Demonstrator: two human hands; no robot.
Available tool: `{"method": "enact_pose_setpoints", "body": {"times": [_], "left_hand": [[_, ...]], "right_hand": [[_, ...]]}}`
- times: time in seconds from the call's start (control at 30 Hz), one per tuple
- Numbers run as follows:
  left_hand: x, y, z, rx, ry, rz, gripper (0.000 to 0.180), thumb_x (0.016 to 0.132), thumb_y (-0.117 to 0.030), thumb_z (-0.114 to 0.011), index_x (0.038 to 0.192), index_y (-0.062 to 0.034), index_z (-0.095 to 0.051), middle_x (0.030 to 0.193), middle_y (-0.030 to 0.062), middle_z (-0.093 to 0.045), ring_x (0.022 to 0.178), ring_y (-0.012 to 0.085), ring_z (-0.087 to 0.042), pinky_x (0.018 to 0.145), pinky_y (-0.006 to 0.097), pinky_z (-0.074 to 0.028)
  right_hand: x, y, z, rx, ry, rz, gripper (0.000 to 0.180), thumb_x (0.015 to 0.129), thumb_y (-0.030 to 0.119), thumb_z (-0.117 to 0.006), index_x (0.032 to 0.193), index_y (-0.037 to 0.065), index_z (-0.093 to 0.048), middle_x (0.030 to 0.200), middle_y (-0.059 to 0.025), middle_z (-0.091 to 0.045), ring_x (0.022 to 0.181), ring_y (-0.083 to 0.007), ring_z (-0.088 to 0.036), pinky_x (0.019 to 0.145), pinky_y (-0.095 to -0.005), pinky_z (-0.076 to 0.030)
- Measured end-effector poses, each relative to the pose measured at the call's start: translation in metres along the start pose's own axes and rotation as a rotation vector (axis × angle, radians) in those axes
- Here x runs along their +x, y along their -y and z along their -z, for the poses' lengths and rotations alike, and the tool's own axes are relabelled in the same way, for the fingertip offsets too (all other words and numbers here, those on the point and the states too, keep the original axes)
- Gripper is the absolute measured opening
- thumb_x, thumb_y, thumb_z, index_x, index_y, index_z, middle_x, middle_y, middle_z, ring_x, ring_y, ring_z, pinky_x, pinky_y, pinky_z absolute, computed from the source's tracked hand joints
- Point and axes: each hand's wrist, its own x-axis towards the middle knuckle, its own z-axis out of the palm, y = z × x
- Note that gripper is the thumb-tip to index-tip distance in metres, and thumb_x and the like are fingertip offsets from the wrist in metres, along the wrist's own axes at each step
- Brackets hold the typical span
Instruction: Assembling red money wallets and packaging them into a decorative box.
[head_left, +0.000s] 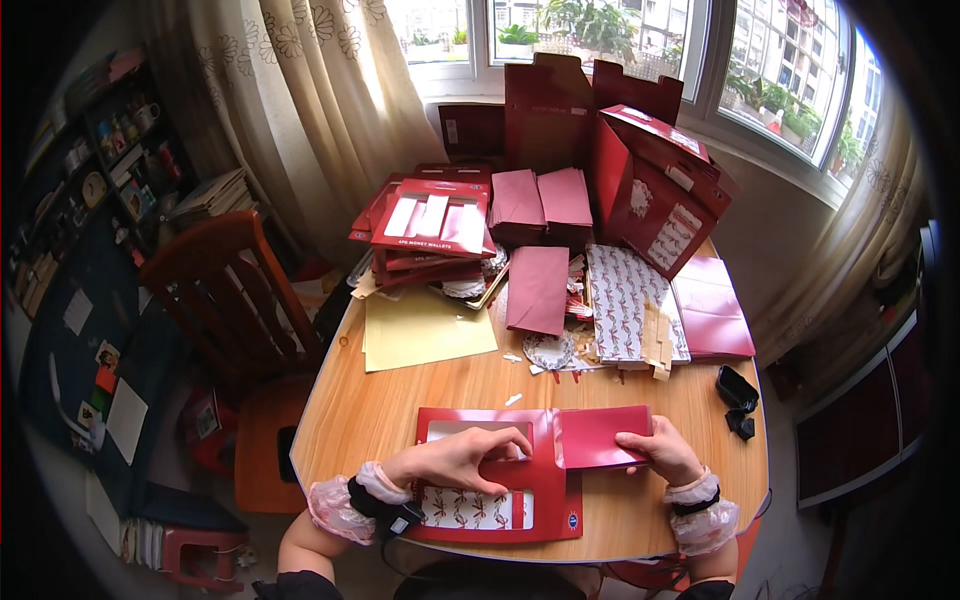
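A view from above of a round wooden surface (400, 410) by a window; a person's two forearms come in from the lower edge, each wrist wrapped in a frilly translucent cuff.

A red card folder (540, 490) with cut-out windows lies open and flat at the near edge of the surface, directly before the person; patterned paper with red motifs shows through its lower window. The left hand (462, 462) lies palm down on the folder's left panel, fingers spread and pressing over the upper window; its grip is flat and apart, clamped on nothing. The right hand (662, 452) rests just right of the folder, its thumb and fingers closed together on the right end of a plain dark red envelope (603, 436); the envelope lies flat, its left end touching or overlapping the folder's upper right corner, so it sits between the two hands and nearer the right one.

Farther back, well apart from the hands: a pale yellow sheet (425, 330) at left; a stack of red window packs (432, 225) behind it; another red envelope (538, 290) in the middle; a patterned white and red sheet (625, 300) beside it; glossy pink-red sheets (712, 310) at right; tall red cardboard boxes (650, 190) near the window. A small black object (738, 390) lies at the right edge. A wooden chair (235, 300) stands to the left.
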Motion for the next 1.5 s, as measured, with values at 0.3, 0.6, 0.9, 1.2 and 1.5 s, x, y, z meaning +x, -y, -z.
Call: {"method": "enact_pose_setpoints", "body": {"times": [0.3, 0.6, 0.9, 1.2, 1.5], "left_hand": [[0.002, -0.004, 0.005, 0.016, 0.029, 0.045, 0.055, 0.078, -0.015, -0.083, 0.123, -0.0052, -0.053, 0.096, 0.0084, -0.063, 0.094, 0.0195, -0.061, 0.089, 0.033, -0.049], [0.001, -0.002, 0.006, 0.039, 0.065, 0.064, 0.057, 0.079, -0.019, -0.084, 0.126, -0.0068, -0.053, 0.102, 0.0098, -0.064, 0.098, 0.0209, -0.063, 0.09, 0.033, -0.05], [-0.004, -0.014, -0.005, 0.071, -0.026, 0.18, 0.06, 0.079, -0.016, -0.081, 0.127, -0.007, -0.046, 0.102, 0.0168, -0.068, 0.097, 0.0316, -0.067, 0.086, 0.04, -0.053], [-0.018, -0.024, -0.009, 0.418, -0.154, 0.399, 0.051, 0.078, -0.038, -0.084, 0.104, -0.0028, -0.059, 0.088, 0.017, -0.069, 0.087, 0.0367, -0.068, 0.074, 0.044, -0.052], [-0.019, -0.002, 0.004, 0.096, 0.028, 0.375, 0.032, 0.09, -0.032, -0.074, 0.099, -0.0018, -0.067, 0.085, 0.013, -0.071, 0.078, 0.0241, -0.068, 0.07, 0.035, -0.052]], "right_hand": [[0.002, -0.005, -0.008, 0.014, -0.046, 0.082, 0.029, 0.093, 0.011, -0.07, 0.116, -0.005, -0.064, 0.097, -0.0096, -0.071, 0.074, -0.0137, -0.07, 0.053, -0.0251, -0.061], [0.001, -0.009, -0.01, 0.008, -0.076, 0.097, 0.029, 0.094, 0.01, -0.069, 0.117, -0.006, -0.063, 0.098, -0.0102, -0.071, 0.075, -0.015, -0.07, 0.053, -0.0259, -0.061], [0.001, -0.005, -0.017, -0.047, -0.091, 0.077, 0.032, 0.095, 0.01, -0.068, 0.12, -0.008, -0.059, 0.103, -0.012, -0.07, 0.079, -0.0164, -0.071, 0.054, -0.0266, -0.062], [0.001, -0.003, -0.017, -0.053, -0.079, 0.062, 0.034, 0.095, 0.011, -0.068, 0.122, -0.007, -0.059, 0.105, -0.0114, -0.069, 0.081, -0.0167, -0.071, 0.056, -0.0267, -0.062], [-0.003, -0.006, -0.02, 0.023, -0.047, 0.017, 0.034, 0.095, 0.011, -0.067, 0.123, -0.007, -0.058, 0.103, -0.0109, -0.07, 0.079, -0.0158, -0.071, 0.056, -0.0262, -0.062]]}}
